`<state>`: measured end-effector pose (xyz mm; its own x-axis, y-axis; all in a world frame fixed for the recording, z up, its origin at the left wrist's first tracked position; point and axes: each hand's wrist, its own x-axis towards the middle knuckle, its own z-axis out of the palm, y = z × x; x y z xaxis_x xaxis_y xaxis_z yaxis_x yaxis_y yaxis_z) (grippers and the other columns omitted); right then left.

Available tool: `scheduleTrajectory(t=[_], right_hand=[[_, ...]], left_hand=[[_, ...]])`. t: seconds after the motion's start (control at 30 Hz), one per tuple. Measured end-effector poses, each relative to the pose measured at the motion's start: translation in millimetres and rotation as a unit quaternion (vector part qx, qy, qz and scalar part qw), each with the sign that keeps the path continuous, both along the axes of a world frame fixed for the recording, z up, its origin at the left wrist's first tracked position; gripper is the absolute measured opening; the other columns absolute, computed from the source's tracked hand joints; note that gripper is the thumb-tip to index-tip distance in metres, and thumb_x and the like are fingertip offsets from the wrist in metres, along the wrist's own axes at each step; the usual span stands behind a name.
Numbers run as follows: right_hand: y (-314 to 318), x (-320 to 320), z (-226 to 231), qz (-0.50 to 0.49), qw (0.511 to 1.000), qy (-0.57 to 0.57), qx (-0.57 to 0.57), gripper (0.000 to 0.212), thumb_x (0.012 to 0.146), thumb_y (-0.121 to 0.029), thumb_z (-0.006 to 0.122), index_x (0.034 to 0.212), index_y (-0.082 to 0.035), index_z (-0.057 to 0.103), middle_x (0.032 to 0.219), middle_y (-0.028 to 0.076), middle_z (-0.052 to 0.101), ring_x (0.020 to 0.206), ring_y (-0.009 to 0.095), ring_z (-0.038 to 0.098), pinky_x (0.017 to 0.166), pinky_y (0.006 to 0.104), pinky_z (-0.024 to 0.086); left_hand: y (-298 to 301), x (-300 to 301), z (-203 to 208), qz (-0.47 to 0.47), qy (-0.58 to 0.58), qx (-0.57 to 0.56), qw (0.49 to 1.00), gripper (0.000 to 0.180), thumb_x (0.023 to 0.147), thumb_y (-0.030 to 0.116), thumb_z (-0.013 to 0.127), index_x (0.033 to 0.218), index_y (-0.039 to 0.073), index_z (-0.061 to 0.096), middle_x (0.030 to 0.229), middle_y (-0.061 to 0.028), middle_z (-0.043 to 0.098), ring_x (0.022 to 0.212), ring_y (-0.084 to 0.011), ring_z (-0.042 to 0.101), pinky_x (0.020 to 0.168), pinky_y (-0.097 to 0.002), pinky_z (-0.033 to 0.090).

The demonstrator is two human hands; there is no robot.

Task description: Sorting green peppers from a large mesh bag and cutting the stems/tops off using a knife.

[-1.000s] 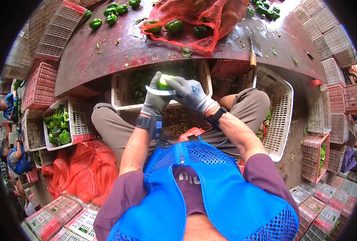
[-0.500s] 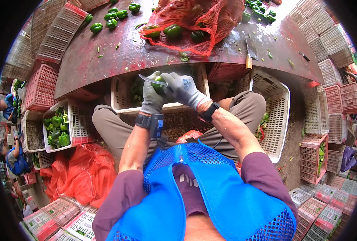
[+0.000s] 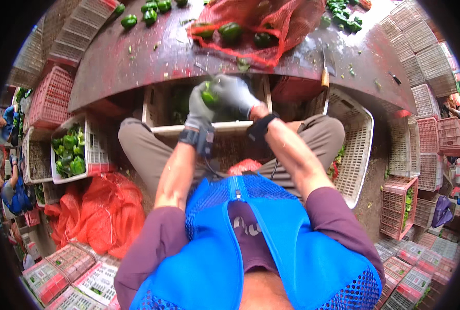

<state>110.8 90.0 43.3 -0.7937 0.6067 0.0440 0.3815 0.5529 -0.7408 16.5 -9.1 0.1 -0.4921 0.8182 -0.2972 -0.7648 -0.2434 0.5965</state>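
My left hand (image 3: pixel 198 107), in a grey work glove, is closed around a green bell pepper (image 3: pixel 209 96) above the crate between my knees. My right hand (image 3: pixel 236 94), gloved too, is smeared by motion right beside the pepper. Its fingers are closed on a knife with a curved blade, seen plainly half a second ago; only a faint pale streak (image 3: pixel 201 67) shows near the fingers now. Below both hands, a white plastic crate (image 3: pixel 217 126) holds green pieces in shadow. Past it, a red mesh bag (image 3: pixel 292 28) lies on the table with several peppers inside.
A wooden-handled knife (image 3: pixel 325 76) lies at the near edge of the dark table (image 3: pixel 137 67). Loose green peppers (image 3: pixel 129 21) sit far left. A crate of peppers (image 3: pixel 88 150) stands at my left, above red mesh (image 3: pixel 106 212). Another white crate (image 3: pixel 351 155) stands right.
My right hand has moved slightly and is now blurred. The curved blade that crossed over the pepper no longer shows there. The pepper stays in my left hand.
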Motion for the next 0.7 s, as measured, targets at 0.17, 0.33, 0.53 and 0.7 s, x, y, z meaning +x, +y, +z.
scheduleTrajectory(t=[0.17, 0.33, 0.53, 0.7], right_hand=[[-12.3, -8.1, 28.4, -0.038, 0.899, 0.097, -0.426, 0.025, 0.090, -0.021, 0.065, 0.102, 0.001, 0.070, 0.089, 0.008, 0.070, 0.076, 0.015, 0.065, 0.066, 0.0304, 0.051], [1.6, 11.5, 25.2, -0.103, 0.840, 0.224, -0.483, 0.025, 0.093, -0.028, 0.067, 0.103, -0.005, 0.068, 0.080, 0.000, 0.066, 0.058, 0.008, 0.056, 0.046, 0.0244, 0.042], [57.1, 136.6, 76.8, -0.147, 0.974, 0.167, 0.032, 0.030, 0.092, -0.025, 0.066, 0.115, -0.005, 0.067, 0.078, -0.002, 0.061, 0.063, 0.002, 0.050, 0.053, 0.0211, 0.040], [86.0, 302.3, 93.3, -0.389, 0.888, -0.111, 0.216, 0.038, 0.094, -0.040, 0.057, 0.116, -0.009, 0.063, 0.091, 0.022, 0.070, 0.087, 0.039, 0.068, 0.073, 0.0456, 0.052]], left_hand=[[-3.7, -38.9, -11.8, -0.127, -0.186, 0.053, 0.973, 0.038, 0.091, 0.027, 0.046, 0.114, 0.003, 0.064, 0.110, -0.0140, 0.067, 0.104, -0.0294, 0.063, 0.095, -0.0450, 0.050], [0.4, -34.1, -4.6, -0.197, -0.156, 0.057, 0.966, 0.041, 0.091, 0.021, 0.048, 0.124, -0.002, 0.057, 0.115, -0.0165, 0.065, 0.104, -0.0276, 0.064, 0.092, -0.0424, 0.053], [13.4, -77.2, -45.5, -0.109, 0.423, -0.151, 0.887, 0.048, 0.089, 0.028, 0.062, 0.129, 0.002, 0.056, 0.121, -0.0169, 0.061, 0.109, -0.0265, 0.059, 0.095, -0.0363, 0.049], [33.6, -47.2, -28.2, -0.155, 0.700, -0.309, 0.625, 0.074, 0.086, 0.048, 0.067, 0.145, 0.009, 0.045, 0.144, -0.0235, 0.046, 0.135, -0.0392, 0.042, 0.110, -0.0423, 0.038]])
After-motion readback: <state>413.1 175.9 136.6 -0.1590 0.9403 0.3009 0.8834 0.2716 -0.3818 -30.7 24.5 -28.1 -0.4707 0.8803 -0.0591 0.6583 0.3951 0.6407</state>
